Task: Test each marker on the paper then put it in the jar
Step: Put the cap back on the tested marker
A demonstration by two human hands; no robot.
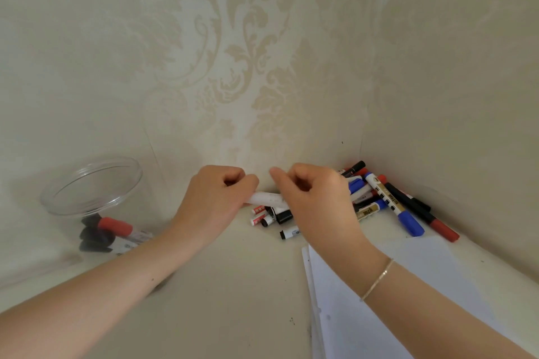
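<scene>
Over the pile point(379, 201), my left hand point(217, 198) and right hand point(313, 201) grip one marker point(267, 198); few sit in the jar point(90, 189), many remain.

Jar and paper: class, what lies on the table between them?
In the head view, bare tabletop separates jar from paper, crossed only by the left forearm.
</scene>
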